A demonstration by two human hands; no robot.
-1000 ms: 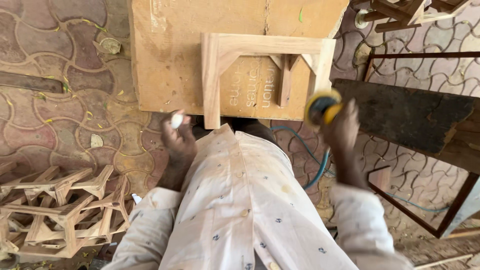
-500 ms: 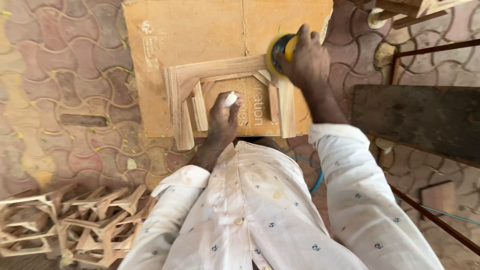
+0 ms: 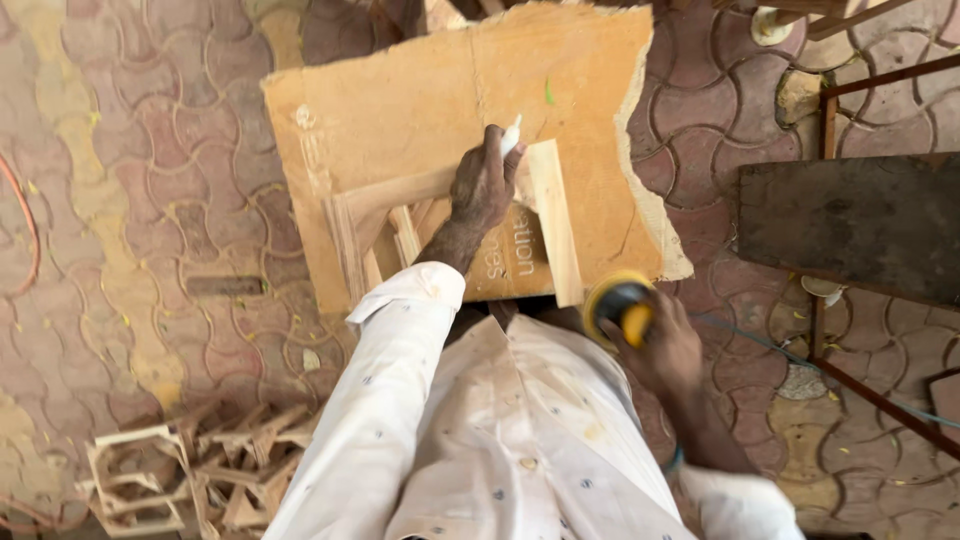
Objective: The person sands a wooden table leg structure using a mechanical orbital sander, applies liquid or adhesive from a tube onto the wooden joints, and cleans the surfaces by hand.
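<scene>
Paved floor [image 3: 150, 150] of interlocking reddish and yellowish pavers carries everything. Large torn cardboard sheet [image 3: 420, 110] lies flat on it, ragged along its right edge. Dark metal-framed bench [image 3: 850, 225] stands right of the sheet, apart from it. Heap of small wooden frames [image 3: 190, 465] at the floor's lower left, well apart from the sheet.

On the sheet's lower half: pale wooden frame [image 3: 555, 220], U-shaped, one leg near the sheet's left edge, the other leg running down toward the sheet's bottom edge, top rail between them.

Left hand [image 3: 485, 185] presses down on the frame's top rail near its right corner, fingers curled over the wood, a small white piece [image 3: 511, 135] sticking out between the fingertips; what the piece is cannot be told.

Right hand [image 3: 665, 345] clenched around a yellow-and-black sander [image 3: 618, 303], held just off the sheet's bottom right corner, near the frame's right leg end, contact unclear. Teal cable [image 3: 760, 340] trails right across the floor.
</scene>
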